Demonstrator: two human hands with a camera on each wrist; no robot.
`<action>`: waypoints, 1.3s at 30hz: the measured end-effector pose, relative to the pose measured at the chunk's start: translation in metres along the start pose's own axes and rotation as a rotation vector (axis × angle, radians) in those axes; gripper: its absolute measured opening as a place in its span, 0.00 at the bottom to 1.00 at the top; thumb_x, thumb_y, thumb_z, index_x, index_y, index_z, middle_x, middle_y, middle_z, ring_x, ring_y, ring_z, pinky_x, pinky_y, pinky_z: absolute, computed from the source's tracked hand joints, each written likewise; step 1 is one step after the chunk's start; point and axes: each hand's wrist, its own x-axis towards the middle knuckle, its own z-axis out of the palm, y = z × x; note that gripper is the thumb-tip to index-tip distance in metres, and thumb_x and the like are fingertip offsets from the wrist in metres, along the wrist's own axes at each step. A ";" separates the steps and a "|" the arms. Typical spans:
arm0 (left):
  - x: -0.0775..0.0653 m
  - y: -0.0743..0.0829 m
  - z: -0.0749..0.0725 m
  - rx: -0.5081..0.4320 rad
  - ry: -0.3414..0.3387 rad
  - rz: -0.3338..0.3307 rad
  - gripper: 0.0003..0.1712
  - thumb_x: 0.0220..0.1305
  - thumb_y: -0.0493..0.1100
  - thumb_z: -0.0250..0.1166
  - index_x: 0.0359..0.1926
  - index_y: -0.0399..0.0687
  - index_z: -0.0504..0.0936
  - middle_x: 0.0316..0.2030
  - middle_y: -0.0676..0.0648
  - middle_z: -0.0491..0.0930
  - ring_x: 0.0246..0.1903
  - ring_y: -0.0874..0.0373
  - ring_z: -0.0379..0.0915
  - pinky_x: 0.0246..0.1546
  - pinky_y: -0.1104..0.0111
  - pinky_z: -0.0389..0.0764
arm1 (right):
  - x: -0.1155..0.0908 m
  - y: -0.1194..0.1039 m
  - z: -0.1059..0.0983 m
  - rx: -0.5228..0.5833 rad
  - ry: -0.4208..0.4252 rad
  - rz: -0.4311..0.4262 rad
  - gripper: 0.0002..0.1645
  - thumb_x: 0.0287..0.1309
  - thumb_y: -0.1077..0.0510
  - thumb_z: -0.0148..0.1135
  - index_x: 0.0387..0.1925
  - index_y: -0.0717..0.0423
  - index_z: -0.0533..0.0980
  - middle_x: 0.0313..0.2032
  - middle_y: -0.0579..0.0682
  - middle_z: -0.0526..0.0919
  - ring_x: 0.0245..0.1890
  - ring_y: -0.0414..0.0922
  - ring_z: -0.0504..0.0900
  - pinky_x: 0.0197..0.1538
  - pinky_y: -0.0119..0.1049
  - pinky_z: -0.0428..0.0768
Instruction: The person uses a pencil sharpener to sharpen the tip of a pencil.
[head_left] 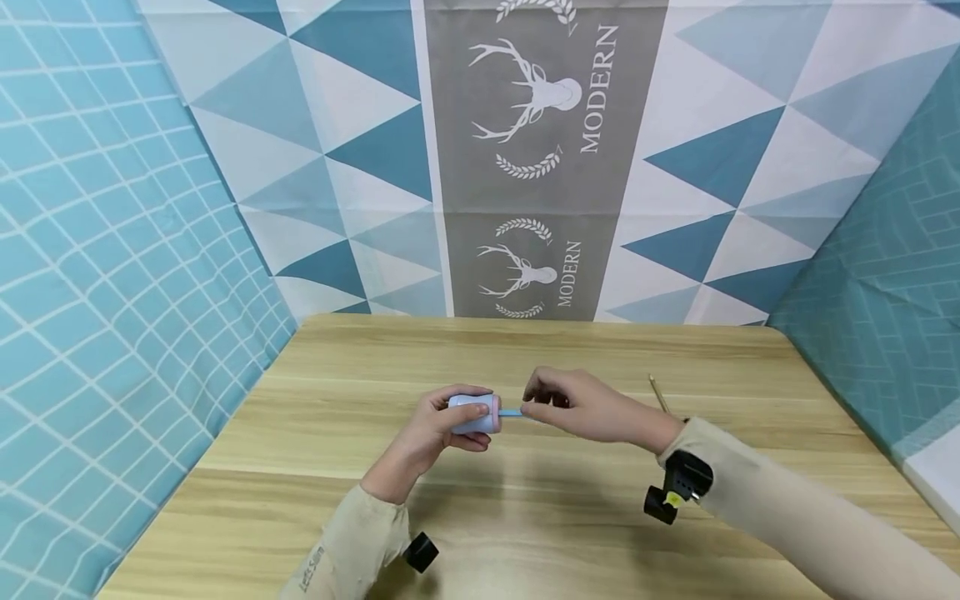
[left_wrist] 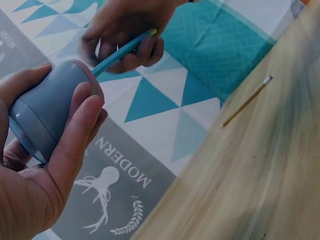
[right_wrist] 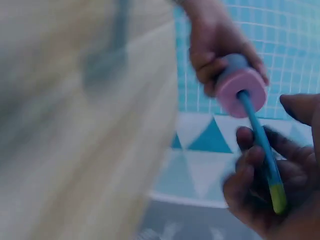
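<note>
My left hand (head_left: 438,421) grips a pale blue, cup-shaped pencil sharpener (head_left: 471,413) with a pink end, held over the wooden table. From the hole in that pink face (right_wrist: 230,95) a blue pencil (right_wrist: 261,135) sticks out. Its yellow-green end (right_wrist: 278,199) points away from the sharpener. My right hand (head_left: 581,404) is at the pencil's outer part, fingers curled around it. In the right wrist view, the thumb (right_wrist: 299,107) stands off to the side while the pencil crosses the fingers. The pencil's other end is hidden inside the sharpener.
A second, wood-coloured pencil (left_wrist: 245,102) lies on the table (head_left: 360,358), beyond my right wrist. Patterned cloth (head_left: 525,167) hangs along the table's back edge, with blue tiled cloth (head_left: 112,250) on the left. A white edge (head_left: 933,467) shows at far right.
</note>
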 end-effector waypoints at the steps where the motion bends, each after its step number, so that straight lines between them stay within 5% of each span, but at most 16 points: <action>1: 0.000 0.001 -0.001 -0.006 0.003 -0.001 0.13 0.62 0.35 0.64 0.47 0.49 0.86 0.36 0.40 0.80 0.23 0.55 0.83 0.29 0.63 0.88 | -0.002 0.002 0.000 -0.165 0.048 -0.114 0.08 0.70 0.54 0.59 0.42 0.55 0.77 0.29 0.43 0.78 0.23 0.37 0.72 0.25 0.31 0.75; 6: 0.001 0.002 -0.004 -0.038 0.024 0.001 0.12 0.63 0.35 0.63 0.45 0.51 0.86 0.35 0.40 0.81 0.22 0.55 0.83 0.28 0.63 0.88 | -0.007 0.017 0.005 -0.940 0.275 -0.642 0.18 0.79 0.61 0.38 0.42 0.62 0.76 0.31 0.49 0.76 0.27 0.41 0.75 0.28 0.30 0.77; 9: 0.001 0.001 -0.003 -0.047 0.014 -0.004 0.12 0.63 0.35 0.63 0.44 0.52 0.87 0.36 0.41 0.81 0.22 0.56 0.83 0.28 0.63 0.88 | -0.001 0.024 0.009 -1.158 0.398 -0.811 0.22 0.80 0.61 0.34 0.37 0.62 0.75 0.27 0.49 0.75 0.23 0.41 0.73 0.23 0.29 0.74; 12: 0.001 -0.001 -0.001 -0.050 0.006 -0.016 0.11 0.63 0.35 0.64 0.43 0.53 0.87 0.36 0.40 0.81 0.22 0.56 0.83 0.28 0.63 0.88 | 0.005 0.028 0.016 -1.193 0.506 -0.847 0.20 0.79 0.56 0.42 0.29 0.57 0.71 0.20 0.45 0.71 0.15 0.38 0.68 0.17 0.28 0.67; 15: 0.001 -0.002 -0.001 -0.043 0.019 -0.022 0.11 0.64 0.35 0.63 0.43 0.52 0.87 0.36 0.40 0.80 0.22 0.56 0.83 0.28 0.64 0.88 | 0.010 0.026 0.024 -1.024 0.508 -0.772 0.22 0.78 0.52 0.45 0.24 0.54 0.66 0.14 0.41 0.63 0.11 0.34 0.58 0.13 0.25 0.56; 17: 0.001 -0.003 -0.002 -0.046 0.037 -0.026 0.11 0.64 0.34 0.62 0.42 0.53 0.87 0.36 0.39 0.79 0.21 0.56 0.83 0.27 0.64 0.88 | 0.011 0.021 0.028 -0.778 0.410 -0.636 0.22 0.76 0.51 0.49 0.22 0.52 0.64 0.13 0.38 0.59 0.11 0.31 0.53 0.13 0.23 0.52; 19: 0.001 -0.004 -0.003 -0.046 0.046 -0.031 0.12 0.65 0.34 0.62 0.41 0.53 0.87 0.36 0.39 0.79 0.21 0.56 0.83 0.27 0.64 0.88 | 0.012 0.014 0.028 -0.438 0.263 -0.414 0.23 0.74 0.52 0.54 0.20 0.50 0.62 0.13 0.36 0.57 0.12 0.29 0.52 0.15 0.22 0.50; 24: -0.001 -0.003 -0.005 -0.014 0.015 -0.015 0.12 0.64 0.33 0.63 0.43 0.51 0.87 0.37 0.39 0.80 0.22 0.55 0.83 0.28 0.63 0.88 | 0.016 0.004 0.016 0.483 -0.093 0.341 0.24 0.70 0.53 0.57 0.19 0.52 0.63 0.12 0.40 0.54 0.11 0.34 0.49 0.15 0.27 0.48; 26: -0.001 -0.003 -0.006 0.004 0.015 -0.003 0.12 0.63 0.34 0.63 0.43 0.50 0.87 0.37 0.39 0.80 0.22 0.54 0.83 0.27 0.63 0.88 | 0.019 0.006 0.013 0.678 -0.185 0.540 0.22 0.71 0.52 0.55 0.20 0.53 0.65 0.12 0.41 0.52 0.11 0.36 0.47 0.15 0.28 0.47; 29: -0.001 -0.003 -0.007 0.015 0.013 0.000 0.11 0.62 0.34 0.64 0.44 0.48 0.87 0.37 0.39 0.80 0.22 0.54 0.83 0.27 0.63 0.88 | 0.021 0.009 0.011 0.744 -0.258 0.624 0.21 0.72 0.50 0.53 0.23 0.54 0.67 0.12 0.41 0.51 0.11 0.36 0.47 0.16 0.27 0.47; 32: 0.001 -0.004 -0.008 0.007 0.008 -0.021 0.11 0.63 0.34 0.63 0.45 0.47 0.87 0.37 0.39 0.80 0.23 0.54 0.83 0.28 0.63 0.88 | 0.020 0.009 0.009 0.582 -0.209 0.518 0.22 0.73 0.47 0.52 0.26 0.57 0.69 0.13 0.43 0.56 0.12 0.38 0.50 0.16 0.29 0.51; 34: 0.002 -0.004 -0.010 0.004 0.004 -0.025 0.11 0.64 0.34 0.63 0.46 0.46 0.86 0.37 0.39 0.80 0.23 0.55 0.83 0.29 0.63 0.88 | 0.016 0.006 0.007 0.371 -0.144 0.380 0.22 0.74 0.45 0.52 0.29 0.57 0.72 0.15 0.42 0.62 0.13 0.39 0.56 0.17 0.30 0.57; 39: 0.003 0.000 -0.012 -0.013 0.014 -0.007 0.12 0.64 0.35 0.62 0.45 0.51 0.87 0.37 0.40 0.80 0.22 0.56 0.83 0.29 0.63 0.88 | 0.004 0.008 0.000 -0.385 0.084 -0.185 0.21 0.73 0.42 0.51 0.44 0.54 0.77 0.27 0.40 0.76 0.22 0.36 0.72 0.25 0.30 0.74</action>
